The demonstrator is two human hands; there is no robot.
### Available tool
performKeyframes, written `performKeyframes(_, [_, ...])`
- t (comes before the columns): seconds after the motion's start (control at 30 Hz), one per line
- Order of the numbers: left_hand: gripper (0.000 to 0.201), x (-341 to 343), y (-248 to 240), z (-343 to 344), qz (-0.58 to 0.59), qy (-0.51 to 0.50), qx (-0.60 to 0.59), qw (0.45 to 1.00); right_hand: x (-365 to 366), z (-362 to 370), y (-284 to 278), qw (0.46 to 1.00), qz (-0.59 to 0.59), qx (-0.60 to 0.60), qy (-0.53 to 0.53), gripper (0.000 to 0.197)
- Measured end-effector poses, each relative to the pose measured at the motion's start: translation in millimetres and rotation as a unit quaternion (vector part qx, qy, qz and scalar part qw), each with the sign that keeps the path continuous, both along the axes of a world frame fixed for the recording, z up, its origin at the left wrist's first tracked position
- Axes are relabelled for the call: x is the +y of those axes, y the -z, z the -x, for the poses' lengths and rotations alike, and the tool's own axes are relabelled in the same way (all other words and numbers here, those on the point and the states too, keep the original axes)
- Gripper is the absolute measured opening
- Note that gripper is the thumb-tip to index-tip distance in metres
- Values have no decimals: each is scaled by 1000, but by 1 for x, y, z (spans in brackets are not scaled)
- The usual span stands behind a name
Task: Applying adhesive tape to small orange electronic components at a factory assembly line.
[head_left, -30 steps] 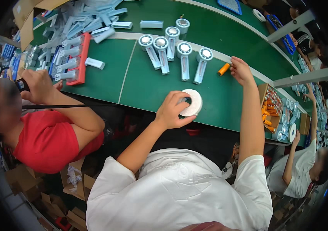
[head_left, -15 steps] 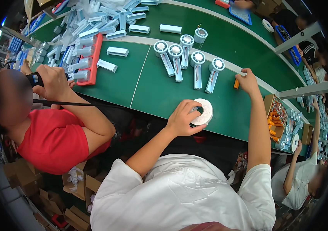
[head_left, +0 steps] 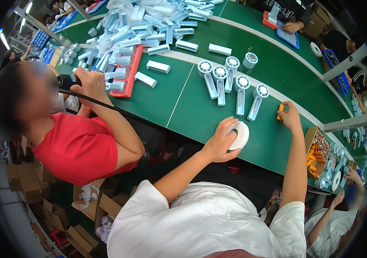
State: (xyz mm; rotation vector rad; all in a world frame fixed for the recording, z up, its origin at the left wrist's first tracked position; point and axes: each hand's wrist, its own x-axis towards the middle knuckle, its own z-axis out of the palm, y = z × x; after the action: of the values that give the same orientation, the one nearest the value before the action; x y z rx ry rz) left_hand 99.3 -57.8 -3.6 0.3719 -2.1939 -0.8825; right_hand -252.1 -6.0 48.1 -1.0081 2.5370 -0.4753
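Observation:
My left hand (head_left: pixel 221 142) is wrapped round a roll of white tape (head_left: pixel 243 136) at the near edge of the green table, fingers reaching into its core. My right hand (head_left: pixel 290 117) pinches an orange cylindrical battery (head_left: pixel 280 112) by its side, just above or on the tabletop; which of the two I cannot tell. Left of it lie several light-blue handheld fan bodies with round heads, the closest being one fan (head_left: pixel 261 91) with its long handle open and wires showing inside. Another round fan head (head_left: pixel 250 60) stands behind them.
A cardboard box (head_left: pixel 311 138) of orange batteries stands at the right, beside more fan parts. Light-blue handle shells (head_left: pixel 149 26) are heaped at the far left, near a red rack (head_left: pixel 132 73). A co-worker in red (head_left: pixel 78 144) holds a black tool (head_left: pixel 68 81) with a cable at left.
The whole view has shifted, so the table sits lower and farther right. My right hand has come slightly nearer, and more of the battery shows. My left hand still grips the tape roll.

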Motion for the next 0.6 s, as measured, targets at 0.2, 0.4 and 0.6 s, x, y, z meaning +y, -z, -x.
performKeyframes(0.2, [44,-2,-3,-11,-9,18,17,1000,32,-77,-69,899,266,-347,28,43])
performKeyframes(0.4, [41,-4,-24,-8,104,24,50,993,73,-147,-117,868,292,-395,-79,50])
performKeyframes(0.6, [36,2,-30,3,175,69,55,981,89,-147,-130,901,184,-374,-119,49])
